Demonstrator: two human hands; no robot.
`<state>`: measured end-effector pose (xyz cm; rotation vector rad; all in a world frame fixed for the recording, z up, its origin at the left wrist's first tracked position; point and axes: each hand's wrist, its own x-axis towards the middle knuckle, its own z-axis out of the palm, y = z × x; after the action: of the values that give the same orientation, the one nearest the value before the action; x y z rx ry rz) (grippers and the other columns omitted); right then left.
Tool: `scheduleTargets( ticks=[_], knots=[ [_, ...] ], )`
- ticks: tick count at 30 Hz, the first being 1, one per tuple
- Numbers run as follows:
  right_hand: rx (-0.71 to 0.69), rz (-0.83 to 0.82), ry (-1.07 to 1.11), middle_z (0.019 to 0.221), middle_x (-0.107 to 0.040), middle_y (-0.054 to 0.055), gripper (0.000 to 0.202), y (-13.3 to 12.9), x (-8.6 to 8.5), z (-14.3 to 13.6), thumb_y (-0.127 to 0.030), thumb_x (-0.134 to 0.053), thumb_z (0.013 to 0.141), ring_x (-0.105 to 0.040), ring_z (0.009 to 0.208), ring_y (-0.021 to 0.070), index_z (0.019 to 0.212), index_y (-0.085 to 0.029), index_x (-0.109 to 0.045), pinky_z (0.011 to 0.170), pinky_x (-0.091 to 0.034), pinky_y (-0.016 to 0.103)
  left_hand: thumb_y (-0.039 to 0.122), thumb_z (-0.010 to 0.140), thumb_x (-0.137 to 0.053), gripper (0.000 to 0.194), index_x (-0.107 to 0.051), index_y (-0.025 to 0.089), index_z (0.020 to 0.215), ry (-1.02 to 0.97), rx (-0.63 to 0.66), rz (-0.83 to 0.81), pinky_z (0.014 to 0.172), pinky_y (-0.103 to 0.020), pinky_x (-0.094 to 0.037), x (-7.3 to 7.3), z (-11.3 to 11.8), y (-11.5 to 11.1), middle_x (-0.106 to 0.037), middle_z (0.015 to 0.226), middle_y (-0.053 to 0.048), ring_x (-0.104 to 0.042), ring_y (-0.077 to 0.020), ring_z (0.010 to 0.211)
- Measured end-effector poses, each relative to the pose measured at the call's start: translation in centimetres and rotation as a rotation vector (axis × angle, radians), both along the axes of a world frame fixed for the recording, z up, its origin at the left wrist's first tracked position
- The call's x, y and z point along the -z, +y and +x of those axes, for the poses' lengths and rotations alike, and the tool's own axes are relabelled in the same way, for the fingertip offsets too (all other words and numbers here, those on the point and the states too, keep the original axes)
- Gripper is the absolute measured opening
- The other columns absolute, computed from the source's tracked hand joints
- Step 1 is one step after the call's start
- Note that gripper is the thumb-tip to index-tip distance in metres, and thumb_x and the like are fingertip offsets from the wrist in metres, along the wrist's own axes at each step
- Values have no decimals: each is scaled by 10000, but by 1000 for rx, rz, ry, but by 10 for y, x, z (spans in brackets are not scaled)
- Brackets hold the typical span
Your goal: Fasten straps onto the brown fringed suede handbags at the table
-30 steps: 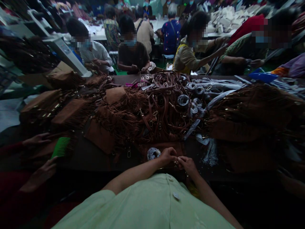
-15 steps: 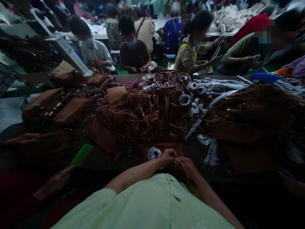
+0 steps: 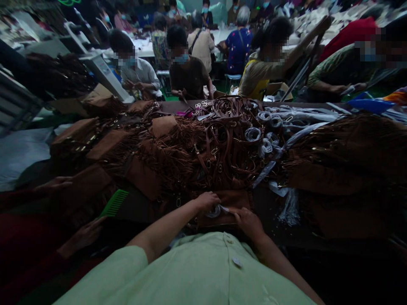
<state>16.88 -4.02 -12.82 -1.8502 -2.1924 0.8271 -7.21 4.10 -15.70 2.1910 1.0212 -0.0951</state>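
- My left hand (image 3: 208,201) grips a plastic-wrapped coil (image 3: 213,212).
- My right hand (image 3: 249,222) is narrowed beside a pale strip; I cannot tell its hold.
- Beneath: a brown pouch (image 3: 238,198), near table's (image 3: 140,207) front edge.
- Handling the coil seems to call for steady fingers.

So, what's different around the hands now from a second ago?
The left hand has moved left, away from the right hand, to the plastic-wrapped coil; its grip is unclear. A co-worker's green comb has shifted right. The strap pile looks unchanged.
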Motion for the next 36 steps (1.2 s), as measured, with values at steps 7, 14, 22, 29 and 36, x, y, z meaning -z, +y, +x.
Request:
scheduleTargets(
  ticks=[7,14,22,29,36],
  knots=[
    [46,147,63,1078,-590,89,367,-3,5,-11,-352,-476,842,-587,931,193,1159,-174,-524,793,-448,282,353,699,-633,303,-650,221,972,13,-132,90,756,-295,-407,-25,16,-20,-553,939,-76,-528,-233,888],
    [104,65,126,993,-615,74,305,-7,8,-3,-315,-476,794,-575,924,208,1057,-180,-552,835,-436,322,334,784,-559,401,-517,207,1162,-264,-419,44,819,-268,-412,-40,38,-52,-527,1038,-48,-522,-176,932],
    [-47,69,290,1133,-594,94,425,-22,-1,8,-201,-471,717,-527,1081,221,1136,-162,-533,976,-385,373,292,777,-571,307,-580,210,1072,-8,-277,88,797,-319,-422,-7,23,-81,-558,1022,-94,-545,-236,946],
    [-362,18,336,1158,-583,83,528,-21,-28,-16,-138,-481,682,-504,1125,213,1207,-189,-509,1006,-361,372,280,840,-454,232,-653,176,895,32,-514,58,786,-297,-429,-25,52,-1,-646,929,-97,-599,-215,892],
    [-389,-58,191,1231,-550,109,536,-7,-25,-21,-167,-461,735,-489,1156,203,1271,-152,-468,1002,-356,317,276,865,-433,268,-664,160,934,53,-403,168,783,-295,-447,-40,50,-2,-642,913,-101,-612,-200,858]
  ],
)
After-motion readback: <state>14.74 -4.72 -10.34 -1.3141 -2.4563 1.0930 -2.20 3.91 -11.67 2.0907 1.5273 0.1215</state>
